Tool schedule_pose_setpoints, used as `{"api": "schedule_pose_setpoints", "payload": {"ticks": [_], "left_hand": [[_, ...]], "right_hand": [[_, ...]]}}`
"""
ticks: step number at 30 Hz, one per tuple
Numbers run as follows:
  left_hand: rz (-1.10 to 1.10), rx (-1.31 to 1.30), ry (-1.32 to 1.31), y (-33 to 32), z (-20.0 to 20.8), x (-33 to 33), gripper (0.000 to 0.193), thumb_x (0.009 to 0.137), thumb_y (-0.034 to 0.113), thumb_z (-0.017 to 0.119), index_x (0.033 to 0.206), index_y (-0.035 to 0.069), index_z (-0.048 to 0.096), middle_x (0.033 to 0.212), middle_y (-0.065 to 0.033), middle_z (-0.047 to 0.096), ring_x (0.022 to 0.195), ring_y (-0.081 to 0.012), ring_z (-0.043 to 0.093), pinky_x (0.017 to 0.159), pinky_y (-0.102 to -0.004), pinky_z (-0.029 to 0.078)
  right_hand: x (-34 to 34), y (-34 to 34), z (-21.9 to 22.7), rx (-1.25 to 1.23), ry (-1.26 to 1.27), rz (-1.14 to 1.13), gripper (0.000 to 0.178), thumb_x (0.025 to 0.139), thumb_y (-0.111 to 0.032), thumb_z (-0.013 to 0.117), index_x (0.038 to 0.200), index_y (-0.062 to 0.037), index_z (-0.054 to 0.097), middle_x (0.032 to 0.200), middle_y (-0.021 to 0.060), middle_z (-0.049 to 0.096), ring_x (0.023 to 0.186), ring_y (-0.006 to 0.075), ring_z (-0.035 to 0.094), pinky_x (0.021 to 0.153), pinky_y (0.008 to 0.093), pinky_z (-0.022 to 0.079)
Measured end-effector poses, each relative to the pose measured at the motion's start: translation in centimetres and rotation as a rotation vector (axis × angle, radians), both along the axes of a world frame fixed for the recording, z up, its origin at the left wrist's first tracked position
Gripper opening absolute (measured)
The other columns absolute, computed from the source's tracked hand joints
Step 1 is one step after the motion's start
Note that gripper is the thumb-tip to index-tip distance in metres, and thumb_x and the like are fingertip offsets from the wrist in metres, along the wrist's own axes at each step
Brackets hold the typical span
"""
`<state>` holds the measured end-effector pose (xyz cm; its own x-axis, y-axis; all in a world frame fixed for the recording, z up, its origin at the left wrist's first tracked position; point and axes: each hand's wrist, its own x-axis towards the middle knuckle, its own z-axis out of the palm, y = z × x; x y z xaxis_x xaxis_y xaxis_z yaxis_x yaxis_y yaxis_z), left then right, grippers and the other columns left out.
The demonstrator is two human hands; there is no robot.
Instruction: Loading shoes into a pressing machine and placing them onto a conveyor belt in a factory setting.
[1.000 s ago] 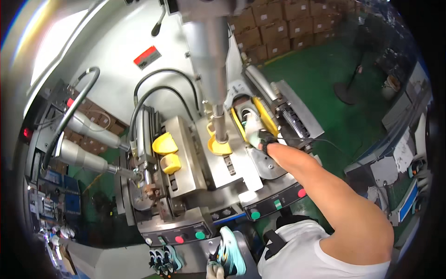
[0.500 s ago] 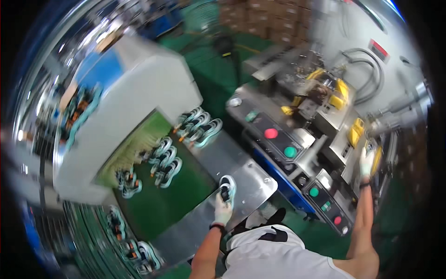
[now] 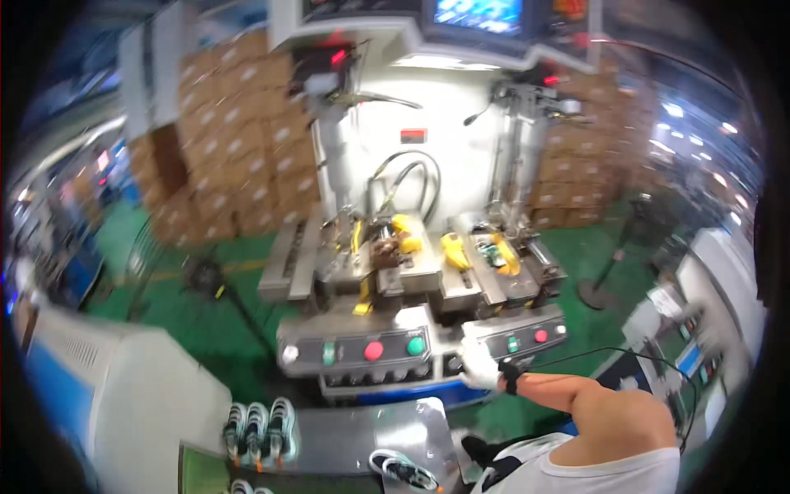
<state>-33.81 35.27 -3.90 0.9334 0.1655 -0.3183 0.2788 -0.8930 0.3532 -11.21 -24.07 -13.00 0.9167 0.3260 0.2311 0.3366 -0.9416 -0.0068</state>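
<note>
My right hand (image 3: pixel 479 364), in a white glove with a black wristband, lies over the left end of the right control panel (image 3: pixel 531 337). Its fingers look stretched out, with nothing seen in them, though blur hides the exact contact. Beyond it, a shoe (image 3: pixel 494 255) sits in the machine's right station beside yellow pads (image 3: pixel 454 249). A brown, shoe-like piece (image 3: pixel 384 249) is at the left station. One black, white and mint sneaker (image 3: pixel 403 469) lies on its side at the near end of the metal table (image 3: pixel 350 432). My left hand is out of view.
Three sneakers (image 3: pixel 257 430) stand in a row at the table's left, beside a white conveyor machine (image 3: pixel 156 395). The left panel (image 3: pixel 354 350) carries red and green buttons. Stacked cartons (image 3: pixel 247 132) and a floor fan (image 3: pixel 206 276) stand behind. A cable (image 3: pixel 609 350) hangs at right.
The view has swung right to face the machine. My right hand has moved from the right station to the panel. My left hand, earlier on a sneaker, has left the view; a sneaker lies on the table.
</note>
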Motion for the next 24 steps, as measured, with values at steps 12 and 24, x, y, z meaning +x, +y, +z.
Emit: {"api": "schedule_pose_setpoints", "payload": {"ticks": [12, 24], "left_hand": [[0.403, 0.122, 0.235, 2.6, -21.3, -9.4, 0.076, 0.098, 0.074, 0.056, 0.118, 0.003, 0.073, 0.121, -0.0257, 0.076, 0.119, -0.0448, 0.072, 0.099, -0.0554, 0.057], [0.038, -0.888, -0.107, -18.9, 1.2, 1.6, 0.047, 0.105, 0.04, 0.067, 0.129, -0.001, 0.072, 0.12, -0.025, 0.075, 0.11, -0.0361, 0.072, 0.095, -0.046, 0.058]], "right_hand": [[-10.4, 4.0, -11.6, 0.168, 0.918, 0.032, 0.059, 0.098, -0.051, 0.07, 0.126, 0.001, 0.074, 0.121, 0.0234, 0.074, 0.116, 0.0412, 0.07, 0.1, 0.0494, 0.056], [-10.6, 9.8, -4.5, 1.444, 1.808, 0.191, 0.073, 0.104, -0.071, 0.061, 0.137, -0.0073, 0.07, 0.114, 0.0034, 0.076, 0.1, 0.0126, 0.07, 0.092, 0.0311, 0.057]]}}
